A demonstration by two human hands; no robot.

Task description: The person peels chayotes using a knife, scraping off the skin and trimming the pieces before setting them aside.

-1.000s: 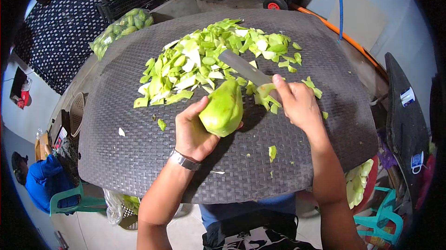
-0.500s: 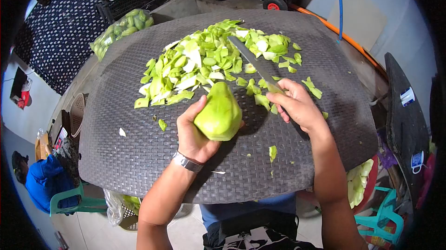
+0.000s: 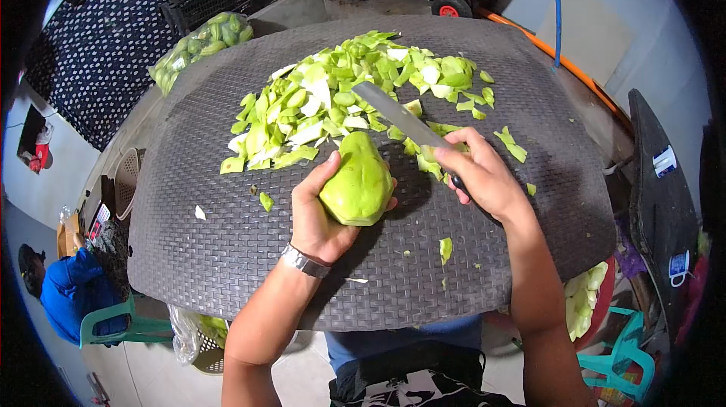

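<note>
In my left hand point(image 3: 321, 218) rests a pale green chayote point(image 3: 357, 184), narrow end away from me, with my fingers wrapped around its underside. My right hand point(image 3: 480, 172) is closed on the dark handle of a kitchen knife point(image 3: 401, 118). The blade points up and left over the table, its flat side showing, apart from the chayote. Just beyond both hands lies a wide heap of green and whitish peelings point(image 3: 302, 108), with loose scraps around it.
The dark woven-pattern table point(image 3: 227, 256) has a bag of green chayotes point(image 3: 200, 48) beyond its far left edge. A container of pale pieces point(image 3: 581, 305) is below at right, near a green chair point(image 3: 624, 354). A person in blue point(image 3: 79, 293) sits at left.
The knife has swung left and lower, nearer the chayote, and its blade has turned to show more of its flat side. My left hand and the chayote have hardly moved.
</note>
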